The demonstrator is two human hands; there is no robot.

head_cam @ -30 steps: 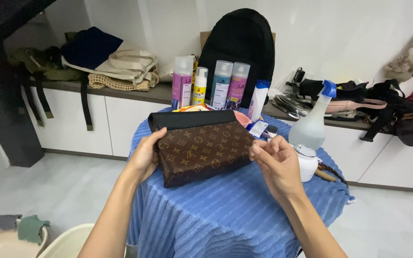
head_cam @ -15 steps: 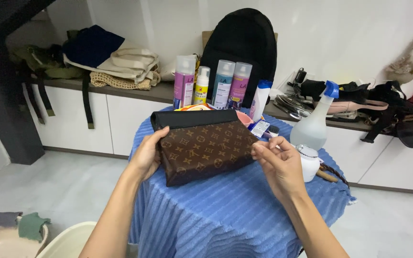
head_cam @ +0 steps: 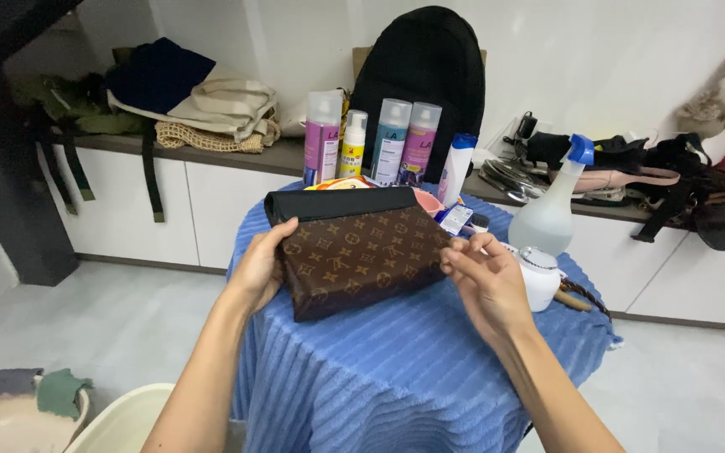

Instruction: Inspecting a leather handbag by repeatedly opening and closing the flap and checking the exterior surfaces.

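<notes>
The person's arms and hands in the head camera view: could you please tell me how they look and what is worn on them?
Both forearms are bare as far as the frame shows, with no sleeves in view. The left hand and the right hand wear no gloves, and no rings, watch or bracelets can be seen. The fingernails look short and unpainted. No markings are visible.

Home room used for bag care: long low white cabinet (head_cam: 136,210) piled with cloth bags (head_cam: 220,105) and straps (head_cam: 673,168), cleaning spray bottles (head_cam: 392,138) beside a black backpack (head_cam: 425,75), small round worktop (head_cam: 396,361) draped in blue cloth.
</notes>
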